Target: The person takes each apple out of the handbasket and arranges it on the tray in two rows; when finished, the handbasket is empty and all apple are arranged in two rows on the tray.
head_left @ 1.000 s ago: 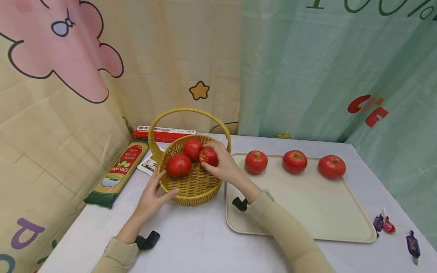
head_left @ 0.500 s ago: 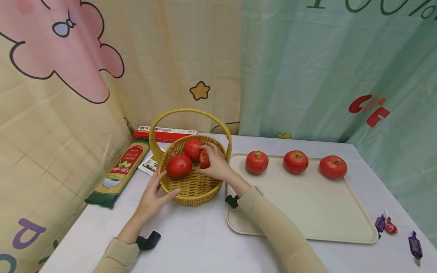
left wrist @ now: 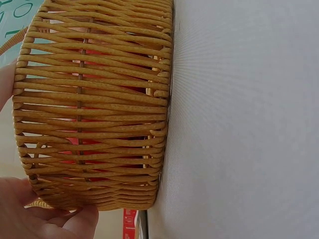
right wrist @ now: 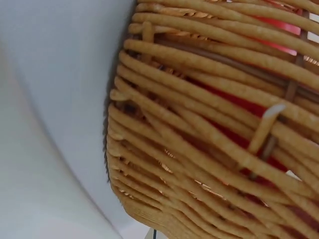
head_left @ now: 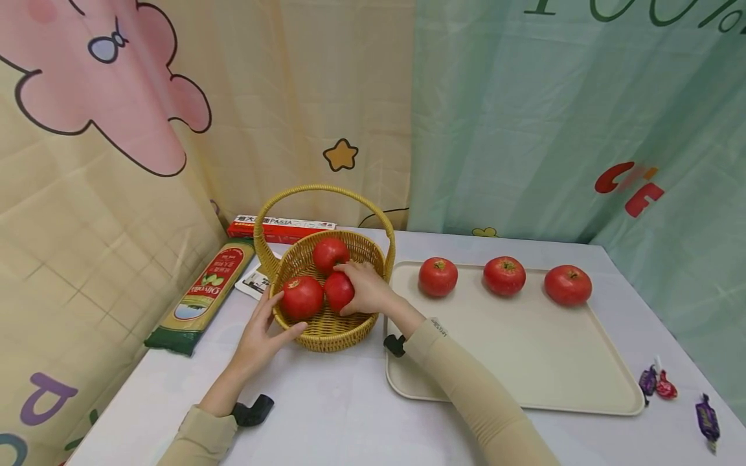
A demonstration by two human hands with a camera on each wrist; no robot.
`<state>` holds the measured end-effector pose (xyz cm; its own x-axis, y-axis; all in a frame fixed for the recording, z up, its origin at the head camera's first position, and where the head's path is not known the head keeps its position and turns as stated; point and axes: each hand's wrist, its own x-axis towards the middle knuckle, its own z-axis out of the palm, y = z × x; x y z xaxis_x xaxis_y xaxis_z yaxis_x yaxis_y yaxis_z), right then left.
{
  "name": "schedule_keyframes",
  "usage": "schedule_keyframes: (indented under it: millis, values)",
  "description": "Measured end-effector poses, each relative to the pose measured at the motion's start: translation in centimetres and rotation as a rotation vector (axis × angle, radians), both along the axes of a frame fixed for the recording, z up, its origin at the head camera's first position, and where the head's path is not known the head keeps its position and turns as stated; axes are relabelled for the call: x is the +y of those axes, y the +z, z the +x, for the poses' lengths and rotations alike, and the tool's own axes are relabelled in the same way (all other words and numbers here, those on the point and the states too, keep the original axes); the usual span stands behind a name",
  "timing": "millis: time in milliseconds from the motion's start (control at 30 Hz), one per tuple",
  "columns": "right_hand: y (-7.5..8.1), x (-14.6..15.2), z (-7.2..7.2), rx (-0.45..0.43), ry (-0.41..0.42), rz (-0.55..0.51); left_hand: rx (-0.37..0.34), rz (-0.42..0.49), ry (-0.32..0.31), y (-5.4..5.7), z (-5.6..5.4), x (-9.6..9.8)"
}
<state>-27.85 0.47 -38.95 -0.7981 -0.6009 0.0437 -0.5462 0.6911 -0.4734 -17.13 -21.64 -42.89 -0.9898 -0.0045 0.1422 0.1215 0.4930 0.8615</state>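
Observation:
A yellow woven basket [head_left: 329,342] with an arched handle stands on the table, tilted in neither wrist view. My left hand [head_left: 259,336] holds its left front rim, with the fingers at the left side and the thumb over the front edge. Inside the basket, my right hand [head_left: 367,288] grips a red apple [head_left: 338,292] from the right. Touching or close beside that apple is a larger apple [head_left: 302,298] at the left, its stem end showing. Another apple [head_left: 329,253] lies at the back. The right wrist view shows only the basket's weave [right wrist: 209,129] and red behind it.
Right of the basket lies a beige tray [head_left: 513,362] with apples [head_left: 504,276] in a row along its far side. Wrapped candies [head_left: 707,421] lie at the right. A pasta bag [head_left: 201,294], a red pasta box [head_left: 280,229] and a white card [head_left: 253,283] surround the basket's left and back.
My right hand has moved the gripped apple toward the basket's front and left. The left apple has turned and shifted slightly forward. My left hand has stayed on the rim.

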Motion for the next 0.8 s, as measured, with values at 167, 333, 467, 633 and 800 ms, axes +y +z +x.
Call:
schedule_keyframes:
  millis: [167,333,467,633,800]
  values:
    - [-0.1,0.0,0.2,-0.003,0.007,0.021,0.001,0.001,0.003,0.0,0.0,0.0]
    - [-0.2,0.2,0.5,0.02,0.006,-0.054,0.004,0.0,0.0,-0.1,-0.1,-0.1]
    - [0.2,0.9,1.3,-0.021,0.003,-0.211,0.004,-0.008,-0.001,-0.2,-0.1,-0.1]
    - [1.8,2.7,2.8,-0.018,0.055,-0.384,0.005,-0.011,0.006,-0.2,-0.1,-0.1]
    - [3.5,6.2,4.2,-0.048,0.063,-0.503,0.007,-0.012,0.009,-0.2,-0.1,-0.1]
